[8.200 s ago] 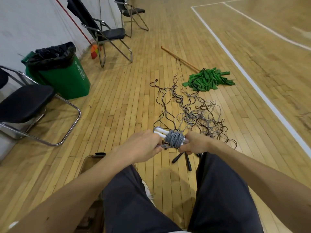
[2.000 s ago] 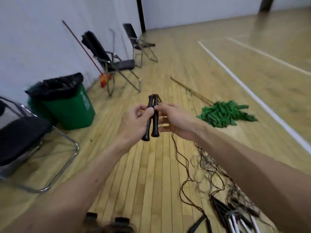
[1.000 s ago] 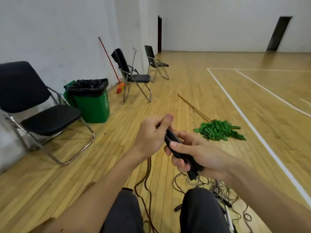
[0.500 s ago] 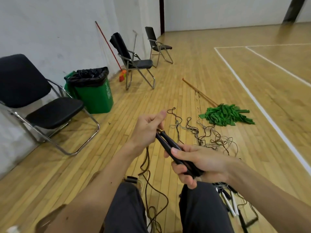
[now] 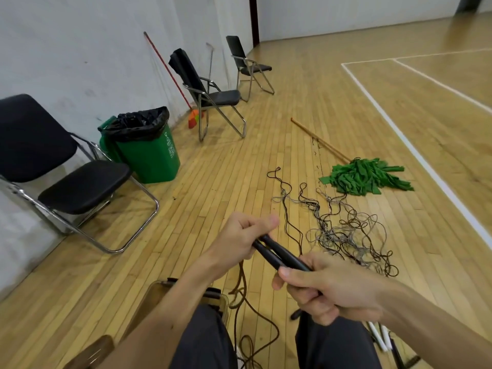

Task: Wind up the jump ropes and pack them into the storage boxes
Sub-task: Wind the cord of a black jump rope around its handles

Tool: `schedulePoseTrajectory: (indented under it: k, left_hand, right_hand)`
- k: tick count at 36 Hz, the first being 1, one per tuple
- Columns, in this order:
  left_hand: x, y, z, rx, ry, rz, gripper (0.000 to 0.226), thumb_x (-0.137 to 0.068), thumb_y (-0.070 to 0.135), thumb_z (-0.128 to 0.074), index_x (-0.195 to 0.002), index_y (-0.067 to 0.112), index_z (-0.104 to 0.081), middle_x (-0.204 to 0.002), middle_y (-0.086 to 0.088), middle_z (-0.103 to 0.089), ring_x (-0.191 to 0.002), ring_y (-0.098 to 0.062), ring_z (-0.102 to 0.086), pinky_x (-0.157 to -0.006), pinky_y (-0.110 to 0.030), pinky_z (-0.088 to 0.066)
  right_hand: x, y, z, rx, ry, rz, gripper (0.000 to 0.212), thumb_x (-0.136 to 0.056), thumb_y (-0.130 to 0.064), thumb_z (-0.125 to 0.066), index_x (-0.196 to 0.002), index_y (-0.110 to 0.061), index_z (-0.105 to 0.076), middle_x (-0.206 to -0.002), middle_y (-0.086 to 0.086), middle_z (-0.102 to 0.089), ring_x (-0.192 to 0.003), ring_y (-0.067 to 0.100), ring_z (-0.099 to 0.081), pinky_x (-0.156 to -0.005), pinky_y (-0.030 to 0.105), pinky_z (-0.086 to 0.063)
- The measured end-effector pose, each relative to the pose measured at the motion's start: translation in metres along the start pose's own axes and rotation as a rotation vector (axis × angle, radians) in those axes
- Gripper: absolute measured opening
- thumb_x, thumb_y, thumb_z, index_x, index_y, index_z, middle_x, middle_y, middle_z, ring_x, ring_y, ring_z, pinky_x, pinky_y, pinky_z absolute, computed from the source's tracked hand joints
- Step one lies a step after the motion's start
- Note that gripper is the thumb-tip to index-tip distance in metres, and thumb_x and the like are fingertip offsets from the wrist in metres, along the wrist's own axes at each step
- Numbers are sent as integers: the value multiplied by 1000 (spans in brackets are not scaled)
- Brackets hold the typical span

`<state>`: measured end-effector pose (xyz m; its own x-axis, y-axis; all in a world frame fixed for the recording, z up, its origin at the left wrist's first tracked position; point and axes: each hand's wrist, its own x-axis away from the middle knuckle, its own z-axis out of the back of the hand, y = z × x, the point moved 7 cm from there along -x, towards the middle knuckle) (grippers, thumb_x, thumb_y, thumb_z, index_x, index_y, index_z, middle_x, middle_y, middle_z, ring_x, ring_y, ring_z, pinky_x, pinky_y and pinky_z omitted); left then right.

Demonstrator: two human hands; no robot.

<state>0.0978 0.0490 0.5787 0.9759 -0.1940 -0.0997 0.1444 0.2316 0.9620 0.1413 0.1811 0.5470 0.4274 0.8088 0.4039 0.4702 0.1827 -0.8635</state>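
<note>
Both hands keep the hold they had half a second ago, only a shade lower in view, and more of the clear storage box (image 5: pixel 159 287) now shows by the left knee. Nearest are dark trouser legs (image 5: pixel 205 342), with a brown braided cord (image 5: pixel 239 294) hanging in loose loops between them down to the plank floor (image 5: pixel 213 182). At the lower right, white handles (image 5: pixel 379 339) lie on the boards. Above the knees, the right hand (image 5: pixel 327 287) wraps its curled fingers round the lower end of two smooth, matte black handles (image 5: pixel 279 255), thumb laid along the top. The left hand (image 5: pixel 241 242) pinches their upper end between thumb and bent fingers. These slim round rods lie side by side and touching, their long axis slanting from the upper left down to the lower right. The cord seems to leave them at the left hand's end, though the fingers hide the joint. Beyond the hands, a tangle of thin grey and brown ropes (image 5: pixel 343 233) sprawls in wiry loops on the floor. Further off is a green strip mop (image 5: pixel 364 177) with its wooden pole. To the left stand a black padded chair (image 5: pixel 80 182) on chrome tubing and a green plastic bin (image 5: pixel 149 153) lined with a black bag. Two more folding chairs (image 5: pixel 213 97) and a red-handled broom (image 5: pixel 170 73) are by the white wall.
</note>
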Motion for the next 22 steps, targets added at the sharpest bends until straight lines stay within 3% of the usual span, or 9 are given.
schedulePoseTrajectory:
  k: [3, 6, 10, 15, 20, 22]
  left_hand:
    - [-3, -3, 9, -2, 63, -13, 46, -86, 45, -65, -53, 16, -54, -49, 2, -37, -45, -13, -33, -48, -16, -31]
    - [-5, -6, 20, 35, 153, -16, 43, -90, 31, -69, -53, 15, -55, -51, 0, -38, -48, -16, -36, -47, -23, -30]
    - [-5, -14, 26, 48, 216, 23, 42, -96, 16, -63, -55, 12, -54, -52, 0, -38, -48, -15, -37, -46, -23, -31]
    - [-3, -20, 22, 149, 147, 106, 40, -87, 30, -64, -51, 20, -49, -53, 5, -37, -50, -10, -39, -51, -18, -36]
    - [-5, -24, 8, 658, 47, 123, 53, -91, 52, -56, -53, 16, -49, -49, 3, -32, -44, -10, -31, -47, -20, -31]
    - [-6, -26, 0, 825, 90, 139, 61, -95, 62, -46, -55, 17, -50, -48, 4, -38, -42, -8, -36, -44, -19, -34]
  right_hand:
    - [-5, 1, 2, -57, -21, -18, 23, -95, -31, -65, -100, -9, -65, -65, -2, -33, -48, 8, -29, -44, 18, -29]
    - [-9, 3, 1, -77, -28, -24, 18, -95, -30, -65, -92, -12, -67, -65, -1, -40, -50, 9, -38, -47, 19, -34]
    - [-14, 6, 0, 19, 48, -48, 25, -100, -35, -55, -89, -12, -53, -62, -1, -34, -49, 10, -34, -47, 19, -28]
    - [-20, 6, -5, 58, 39, -40, 31, -100, -39, -55, -81, -16, -45, -61, -4, -27, -49, 10, -23, -45, 19, -26]
    - [-26, 0, -17, -70, -53, 12, 32, -94, -40, -61, -76, -18, -46, -59, -4, -25, -47, 11, -22, -43, 19, -26]
    - [-27, -7, -17, -73, -25, 48, 31, -92, -39, -61, -76, -17, -47, -59, -4, -26, -46, 10, -24, -43, 19, -27]
